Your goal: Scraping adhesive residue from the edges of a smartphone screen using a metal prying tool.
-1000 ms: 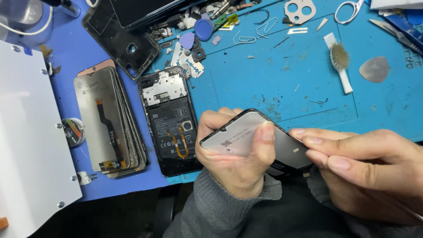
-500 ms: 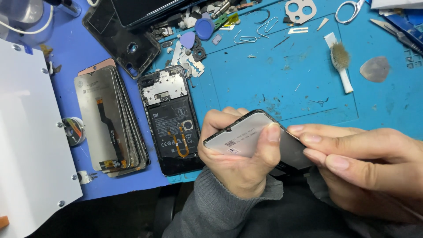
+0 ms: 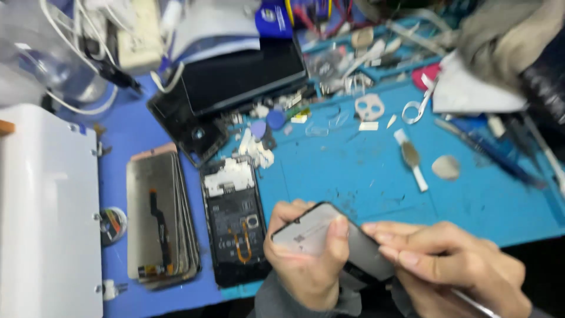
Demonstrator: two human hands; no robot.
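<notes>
The left hand (image 3: pixel 307 259) is clenched around a phone screen panel (image 3: pixel 329 235), thumb laid over its pale grey back and fingers curled under the near-left corner, so the panel juts up and to the right out of the fist, tilted above the front edge of the blue mat (image 3: pixel 353 171). The right hand (image 3: pixel 453 265) grasps the panel's dark right end, 3 fingertips (image 3: pixel 388 238) pressed flat along that edge. Just left of the left hand lies an opened phone (image 3: pixel 234 221) with its innards showing, beside a stack of screens (image 3: pixel 158 221).
</notes>
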